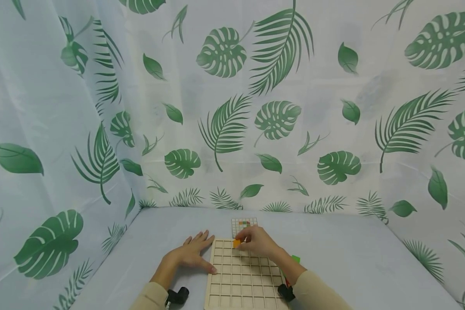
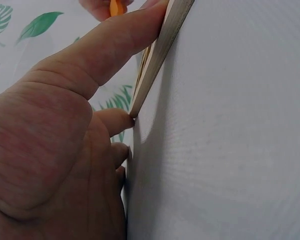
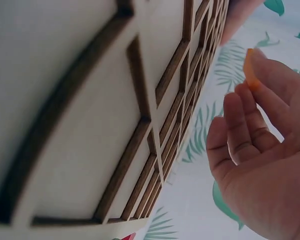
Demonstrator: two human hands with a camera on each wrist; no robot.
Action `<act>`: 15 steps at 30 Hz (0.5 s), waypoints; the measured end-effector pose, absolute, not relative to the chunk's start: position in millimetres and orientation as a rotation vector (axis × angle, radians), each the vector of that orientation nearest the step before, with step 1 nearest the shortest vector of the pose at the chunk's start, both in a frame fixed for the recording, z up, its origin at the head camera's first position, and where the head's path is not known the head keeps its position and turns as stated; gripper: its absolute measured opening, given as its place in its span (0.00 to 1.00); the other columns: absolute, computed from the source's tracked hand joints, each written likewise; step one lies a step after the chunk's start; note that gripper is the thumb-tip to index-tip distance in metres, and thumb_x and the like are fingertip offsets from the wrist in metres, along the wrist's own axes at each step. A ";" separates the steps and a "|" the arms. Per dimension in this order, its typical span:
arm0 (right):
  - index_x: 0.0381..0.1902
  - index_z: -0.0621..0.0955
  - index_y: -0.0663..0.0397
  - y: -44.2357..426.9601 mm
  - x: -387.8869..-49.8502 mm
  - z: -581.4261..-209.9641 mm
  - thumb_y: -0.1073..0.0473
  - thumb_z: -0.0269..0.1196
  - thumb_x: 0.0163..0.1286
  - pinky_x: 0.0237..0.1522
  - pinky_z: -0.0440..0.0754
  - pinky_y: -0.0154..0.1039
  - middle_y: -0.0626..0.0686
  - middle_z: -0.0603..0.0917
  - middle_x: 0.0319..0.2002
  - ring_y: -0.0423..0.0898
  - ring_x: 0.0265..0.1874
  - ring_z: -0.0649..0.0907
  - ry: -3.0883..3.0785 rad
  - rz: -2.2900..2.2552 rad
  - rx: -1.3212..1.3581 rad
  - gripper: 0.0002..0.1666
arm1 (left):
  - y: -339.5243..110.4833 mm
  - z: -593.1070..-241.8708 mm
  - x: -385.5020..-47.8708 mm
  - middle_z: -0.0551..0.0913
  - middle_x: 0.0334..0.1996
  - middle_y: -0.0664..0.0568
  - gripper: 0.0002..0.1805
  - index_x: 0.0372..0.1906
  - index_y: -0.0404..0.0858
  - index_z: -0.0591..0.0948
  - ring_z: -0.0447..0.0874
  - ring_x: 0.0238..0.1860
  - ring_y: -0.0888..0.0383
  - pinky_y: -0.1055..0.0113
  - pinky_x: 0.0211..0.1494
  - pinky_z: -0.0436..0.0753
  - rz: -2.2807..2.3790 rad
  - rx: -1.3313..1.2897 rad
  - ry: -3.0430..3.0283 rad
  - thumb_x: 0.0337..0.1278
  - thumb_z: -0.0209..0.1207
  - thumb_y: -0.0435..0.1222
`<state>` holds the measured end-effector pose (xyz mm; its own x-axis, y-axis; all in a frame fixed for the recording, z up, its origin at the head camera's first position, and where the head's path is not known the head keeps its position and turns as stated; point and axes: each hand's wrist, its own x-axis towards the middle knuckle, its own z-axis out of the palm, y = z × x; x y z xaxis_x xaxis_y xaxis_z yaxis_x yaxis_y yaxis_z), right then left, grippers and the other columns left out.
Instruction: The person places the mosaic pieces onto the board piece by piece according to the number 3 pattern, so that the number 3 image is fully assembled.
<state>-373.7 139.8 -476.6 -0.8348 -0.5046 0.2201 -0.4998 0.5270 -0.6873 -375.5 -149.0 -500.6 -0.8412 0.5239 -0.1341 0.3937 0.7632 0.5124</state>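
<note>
Your right grip point(image 1: 258, 242) pinches the orange tile point(image 1: 237, 244); your left grip point(image 1: 192, 254), splayed, could shift the board point(image 1: 225, 289) by pressing its edge.

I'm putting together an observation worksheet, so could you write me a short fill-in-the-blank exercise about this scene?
1. The right hand pinches a small piece whose colour is ____.
2. The left hand touches the wooden grid board at the person's ____ side (left or right).
3. The small gridded card lies beyond the board's ____ edge (near or far).
4. The curtain is printed with green ____ (leaves or stars).

Missing words: orange; left; far; leaves.
</note>
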 end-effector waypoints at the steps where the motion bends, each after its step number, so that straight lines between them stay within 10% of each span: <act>1: 0.51 0.89 0.63 139.6 -373.3 -476.9 0.60 0.74 0.66 0.31 0.80 0.31 0.52 0.89 0.40 0.40 0.31 0.80 2.738 -1.218 -0.901 0.18 | -148.6 -500.5 -375.3 0.47 0.85 0.39 0.65 0.83 0.42 0.58 0.41 0.85 0.38 0.34 0.84 0.42 0.695 0.711 2.691 0.42 0.74 0.66; 15: 0.44 0.91 0.55 134.8 -371.0 -481.4 0.59 0.77 0.63 0.36 0.81 0.36 0.48 0.89 0.40 0.45 0.38 0.82 2.820 -1.000 -0.879 0.12 | -147.0 -501.3 -374.9 0.47 0.85 0.40 0.66 0.83 0.43 0.59 0.40 0.86 0.39 0.34 0.84 0.42 0.699 0.681 2.690 0.41 0.74 0.65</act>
